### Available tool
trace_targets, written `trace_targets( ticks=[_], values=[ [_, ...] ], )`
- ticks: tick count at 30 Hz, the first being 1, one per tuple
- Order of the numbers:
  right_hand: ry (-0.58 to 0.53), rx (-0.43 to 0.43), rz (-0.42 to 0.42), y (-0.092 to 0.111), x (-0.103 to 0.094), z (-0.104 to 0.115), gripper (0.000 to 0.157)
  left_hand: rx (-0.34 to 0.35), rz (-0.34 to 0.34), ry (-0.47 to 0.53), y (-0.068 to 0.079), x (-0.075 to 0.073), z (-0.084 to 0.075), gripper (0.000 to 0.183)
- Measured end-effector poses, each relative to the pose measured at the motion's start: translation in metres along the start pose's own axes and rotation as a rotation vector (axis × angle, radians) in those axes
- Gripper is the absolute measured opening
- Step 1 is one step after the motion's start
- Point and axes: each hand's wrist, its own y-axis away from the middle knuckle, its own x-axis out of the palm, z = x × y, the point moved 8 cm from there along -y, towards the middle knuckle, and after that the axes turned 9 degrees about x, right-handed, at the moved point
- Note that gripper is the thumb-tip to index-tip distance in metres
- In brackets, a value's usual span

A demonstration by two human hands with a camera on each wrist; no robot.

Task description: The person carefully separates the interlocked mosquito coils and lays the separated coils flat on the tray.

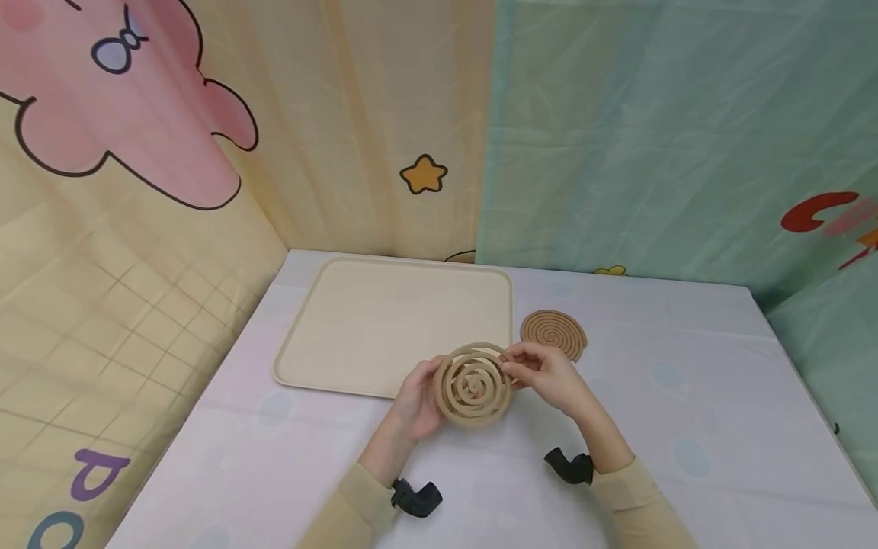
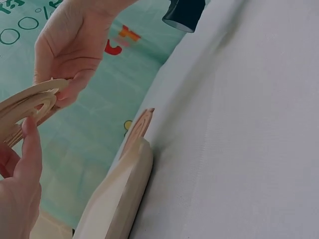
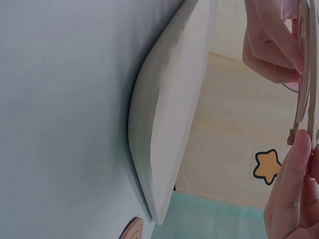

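Note:
A beige mosquito coil (image 1: 473, 386) is held up in both hands, above the near edge of the cream tray (image 1: 411, 320). My left hand (image 1: 417, 404) grips its left side, with some fingers hidden behind it. At the upper right rim, my right hand (image 1: 549, 375) pinches the coil between thumb and fingers. Seen edge-on in the right wrist view, the coil (image 3: 311, 99) has layers standing slightly apart; whether it is one coil or two, I cannot tell. A brown mosquito coil (image 1: 552, 334) lies flat beyond my right hand.
The tray lies on a white-covered table (image 1: 686, 404), at the back left, with the brown coil off its right edge. Printed curtains (image 1: 384, 91) hang behind and beside the table. A black wrist camera (image 1: 417, 499) sticks out from each wrist.

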Motion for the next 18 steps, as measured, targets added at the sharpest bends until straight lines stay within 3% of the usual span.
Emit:
trace_targets(
  ticks=[5, 8, 12, 16, 18],
  values=[
    [-0.135, 0.079, -0.067, -0.005, -0.003, -0.013, 0.023, 0.060, -0.068, 0.020, 0.000, -0.002, -0.003, 0.039],
    [-0.276, 0.119, -0.084, -0.009, -0.002, -0.024, 0.019, 0.102, -0.075, 0.055, 0.000, -0.002, -0.005, 0.050],
    [-0.507, 0.159, -0.013, -0.014, 0.010, -0.037, 0.006, 0.172, -0.124, 0.169, -0.003, -0.006, -0.007, 0.053],
    [-0.692, 0.179, 0.079, -0.018, 0.024, -0.045, 0.014, 0.216, -0.207, 0.254, -0.004, -0.014, -0.007, 0.039],
    [-0.762, 0.191, 0.106, -0.019, 0.028, -0.048, 0.019, 0.224, -0.226, 0.267, -0.004, -0.017, -0.007, 0.044]
  ],
)
